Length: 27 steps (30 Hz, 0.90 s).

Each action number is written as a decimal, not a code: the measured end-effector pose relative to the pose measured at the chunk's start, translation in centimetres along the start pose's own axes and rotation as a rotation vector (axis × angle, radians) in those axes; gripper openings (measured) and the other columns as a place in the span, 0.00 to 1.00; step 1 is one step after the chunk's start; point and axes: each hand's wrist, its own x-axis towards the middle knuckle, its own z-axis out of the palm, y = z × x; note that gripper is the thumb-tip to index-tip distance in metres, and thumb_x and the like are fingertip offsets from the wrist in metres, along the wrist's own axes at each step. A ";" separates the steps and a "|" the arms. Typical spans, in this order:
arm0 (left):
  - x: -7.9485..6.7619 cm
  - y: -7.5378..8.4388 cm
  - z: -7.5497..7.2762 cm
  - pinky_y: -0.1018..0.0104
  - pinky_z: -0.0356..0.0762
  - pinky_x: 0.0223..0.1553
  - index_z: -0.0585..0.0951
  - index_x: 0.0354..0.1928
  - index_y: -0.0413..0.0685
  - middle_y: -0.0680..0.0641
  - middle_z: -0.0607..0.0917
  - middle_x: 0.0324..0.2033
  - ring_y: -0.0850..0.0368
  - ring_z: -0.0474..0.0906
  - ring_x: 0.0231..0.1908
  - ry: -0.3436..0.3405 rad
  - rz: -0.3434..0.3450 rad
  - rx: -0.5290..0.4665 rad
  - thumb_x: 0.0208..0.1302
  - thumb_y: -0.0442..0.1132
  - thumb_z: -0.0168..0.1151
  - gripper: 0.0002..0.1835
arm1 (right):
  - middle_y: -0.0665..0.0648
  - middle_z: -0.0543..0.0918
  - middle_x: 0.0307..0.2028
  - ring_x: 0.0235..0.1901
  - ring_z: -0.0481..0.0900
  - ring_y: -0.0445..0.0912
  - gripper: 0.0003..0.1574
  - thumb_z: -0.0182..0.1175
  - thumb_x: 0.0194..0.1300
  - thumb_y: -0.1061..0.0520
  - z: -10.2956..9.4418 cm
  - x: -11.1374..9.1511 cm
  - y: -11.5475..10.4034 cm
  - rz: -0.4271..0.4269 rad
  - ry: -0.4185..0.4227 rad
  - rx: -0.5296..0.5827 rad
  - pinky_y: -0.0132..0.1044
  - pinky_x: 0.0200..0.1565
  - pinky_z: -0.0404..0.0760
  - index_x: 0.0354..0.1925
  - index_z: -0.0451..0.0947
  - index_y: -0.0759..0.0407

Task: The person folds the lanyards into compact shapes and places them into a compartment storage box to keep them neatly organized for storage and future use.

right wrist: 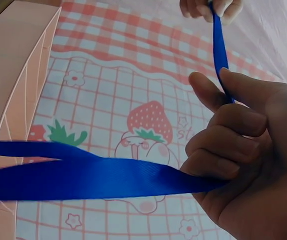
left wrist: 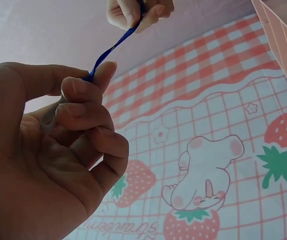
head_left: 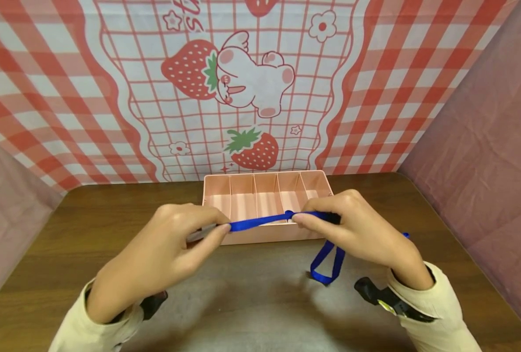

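A printed cloth (head_left: 251,88) covers the wall ahead of you, smooth and lightly creased, its red-and-white gingham borders waving around a grid of strawberries and a white cartoon animal. Below it spreads your desk (head_left: 251,278), brown wood grain with a greyish sheen in the middle. Near its back edge sits a pink tray (head_left: 269,235), a long rectangle with rounded corners and thin upright dividers making five narrow compartments. Your cream sleeves (head_left: 436,313) bunch softly at the wrists.

Both your hands are pinching: your left hand (head_left: 168,244) and right hand (head_left: 357,225) each nip the blue ribbon (head_left: 256,221) between thumb and forefinger. The ribbon stretches between them, across the tray's front in the head view, flat, narrow and satiny. It runs on through your curled right fingers and hangs below in a pointed loop. Beside your right fingertips it bunches into a small knot-like lump (head_left: 288,213). Your left fingers also enclose a smooth grey piece (head_left: 198,234), perhaps a plastic fitting, mostly hidden.
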 end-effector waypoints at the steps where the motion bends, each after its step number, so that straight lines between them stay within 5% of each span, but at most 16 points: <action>1: 0.0 0.1 0.0 0.78 0.68 0.23 0.84 0.32 0.52 0.61 0.79 0.24 0.71 0.68 0.22 0.002 -0.001 -0.002 0.62 0.30 0.64 0.07 | 0.35 0.69 0.21 0.20 0.66 0.31 0.14 0.63 0.70 0.57 0.0 0.0 0.1 0.000 0.008 -0.002 0.25 0.23 0.67 0.27 0.76 0.43; 10: 0.2 -0.8 -0.4 0.77 0.71 0.26 0.84 0.31 0.50 0.60 0.82 0.25 0.70 0.71 0.23 0.019 -0.021 0.042 0.61 0.29 0.64 0.07 | 0.36 0.74 0.22 0.20 0.68 0.30 0.12 0.66 0.67 0.59 -0.7 -0.6 -0.6 -0.018 0.039 0.004 0.24 0.23 0.69 0.29 0.79 0.42; 27: 0.2 -2.4 -2.0 0.76 0.63 0.19 0.84 0.28 0.52 0.62 0.74 0.16 0.70 0.63 0.16 0.085 -0.125 0.146 0.64 0.31 0.64 0.08 | 0.36 0.66 0.16 0.12 0.62 0.27 0.12 0.66 0.67 0.58 -1.8 -0.8 -0.4 0.037 0.033 -0.004 0.23 0.15 0.64 0.28 0.80 0.42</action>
